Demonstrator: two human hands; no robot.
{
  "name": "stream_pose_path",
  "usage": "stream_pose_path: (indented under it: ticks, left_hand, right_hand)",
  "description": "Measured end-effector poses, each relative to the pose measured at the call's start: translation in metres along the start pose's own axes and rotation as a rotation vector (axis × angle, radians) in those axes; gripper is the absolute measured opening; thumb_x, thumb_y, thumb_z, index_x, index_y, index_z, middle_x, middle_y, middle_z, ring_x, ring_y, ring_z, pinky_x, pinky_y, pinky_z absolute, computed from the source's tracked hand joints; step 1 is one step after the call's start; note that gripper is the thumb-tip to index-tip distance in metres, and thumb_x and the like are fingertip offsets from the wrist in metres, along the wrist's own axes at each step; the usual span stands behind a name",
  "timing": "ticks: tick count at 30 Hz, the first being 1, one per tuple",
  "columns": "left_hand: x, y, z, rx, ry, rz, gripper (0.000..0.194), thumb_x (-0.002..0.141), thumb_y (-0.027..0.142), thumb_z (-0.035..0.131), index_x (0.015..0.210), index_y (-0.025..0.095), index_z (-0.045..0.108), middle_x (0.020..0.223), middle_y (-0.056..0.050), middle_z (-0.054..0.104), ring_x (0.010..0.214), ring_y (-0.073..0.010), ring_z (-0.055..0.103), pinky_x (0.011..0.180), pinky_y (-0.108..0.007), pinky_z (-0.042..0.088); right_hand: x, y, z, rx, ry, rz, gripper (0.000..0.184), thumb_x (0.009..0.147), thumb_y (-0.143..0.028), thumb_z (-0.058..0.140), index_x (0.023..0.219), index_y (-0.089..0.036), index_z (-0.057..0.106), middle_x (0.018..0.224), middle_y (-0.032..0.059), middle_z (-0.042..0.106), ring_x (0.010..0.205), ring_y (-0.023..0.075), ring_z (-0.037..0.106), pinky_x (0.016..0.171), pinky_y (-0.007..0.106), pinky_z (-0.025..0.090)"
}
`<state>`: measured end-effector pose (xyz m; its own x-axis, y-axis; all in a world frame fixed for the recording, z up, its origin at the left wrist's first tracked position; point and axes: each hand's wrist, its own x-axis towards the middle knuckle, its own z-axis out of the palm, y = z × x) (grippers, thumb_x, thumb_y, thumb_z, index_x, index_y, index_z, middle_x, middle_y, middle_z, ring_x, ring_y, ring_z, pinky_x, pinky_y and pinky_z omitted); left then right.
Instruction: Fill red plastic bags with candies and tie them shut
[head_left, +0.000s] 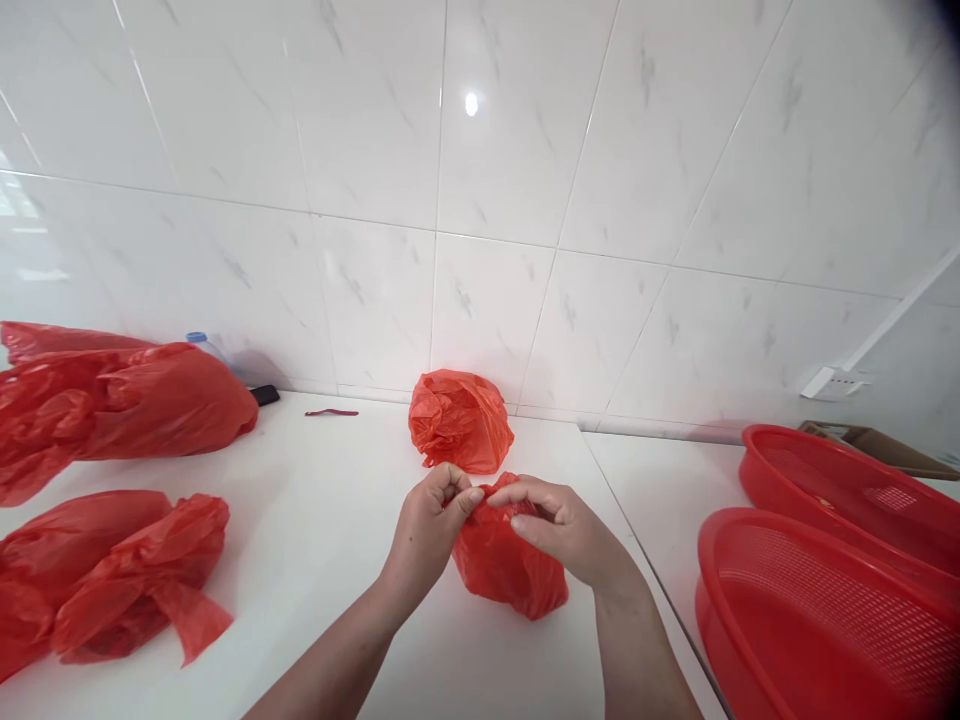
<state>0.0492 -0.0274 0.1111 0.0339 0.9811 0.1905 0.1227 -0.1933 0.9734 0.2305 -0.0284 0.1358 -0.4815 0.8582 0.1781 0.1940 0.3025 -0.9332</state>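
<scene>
A red plastic bag point(510, 565) sits on the white table in front of me, filled out at the bottom and gathered at the top. My left hand point(442, 515) pinches the gathered top of this bag between thumb and fingers. Over the bag's upper right side is my right hand point(559, 525), its thumb and fingers curved and apart, close to the plastic. Whether its fingertips touch the bag I cannot make out. Just behind stands another red plastic bag point(461, 420), crumpled and rounded, near the wall. The contents of both bags are hidden.
Several full red bags point(172, 400) lie on the left. Behind them are a bottle with a blue cap point(196, 338), a black object point(265, 395) and a dark red strip point(331, 412). Red plastic baskets point(720, 590) stand on the right, below a wall socket point(834, 383).
</scene>
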Motion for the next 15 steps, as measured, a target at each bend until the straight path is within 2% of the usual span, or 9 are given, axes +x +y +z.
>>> stream_pose_path:
  ticks: [3, 7, 10, 15]
  left_hand:
    - [-0.005, 0.003, 0.000, -0.009, -0.030, 0.006, 0.021, 0.083, 0.031, 0.052, 0.067, 0.020, 0.043, 0.059, 0.006, 0.046, 0.056, -0.0095, 0.040, 0.053, -0.020, 0.032]
    - [-0.013, 0.008, 0.003, 0.045, -0.076, 0.025, 0.018, 0.082, 0.026, 0.051, 0.068, 0.020, 0.043, 0.064, 0.005, 0.047, 0.060, -0.0102, 0.043, 0.056, -0.021, 0.035]
    - [-0.016, 0.010, 0.004, 0.089, -0.082, 0.042, 0.018, 0.082, 0.024, 0.051, 0.067, 0.020, 0.041, 0.066, 0.004, 0.046, 0.061, -0.0106, 0.041, 0.056, -0.021, 0.034]
    - [-0.014, 0.004, 0.001, 0.152, -0.075, 0.033, 0.018, 0.084, 0.025, 0.048, 0.068, 0.021, 0.040, 0.066, 0.004, 0.045, 0.062, -0.0117, 0.039, 0.056, -0.022, 0.032]
  right_hand:
    - [0.004, 0.003, 0.004, -0.053, 0.159, 0.055, 0.030, 0.078, -0.021, 0.054, 0.108, -0.027, 0.056, 0.088, -0.0023, 0.058, 0.076, 0.0130, 0.054, 0.069, 0.026, 0.044]
    - [0.012, 0.008, 0.010, -0.203, 0.362, 0.077, 0.014, 0.080, -0.028, 0.054, 0.091, -0.025, 0.061, 0.073, -0.0040, 0.057, 0.066, 0.0120, 0.051, 0.061, 0.024, 0.041]
    - [0.012, 0.007, 0.010, -0.158, 0.335, 0.045, 0.018, 0.080, -0.022, 0.047, 0.087, -0.024, 0.063, 0.077, -0.0031, 0.061, 0.069, 0.0125, 0.053, 0.063, 0.024, 0.041]
    - [0.005, 0.002, 0.003, 0.040, 0.159, -0.038, 0.025, 0.075, -0.016, 0.049, 0.094, -0.022, 0.064, 0.092, 0.0004, 0.061, 0.084, 0.0149, 0.056, 0.076, 0.028, 0.044]
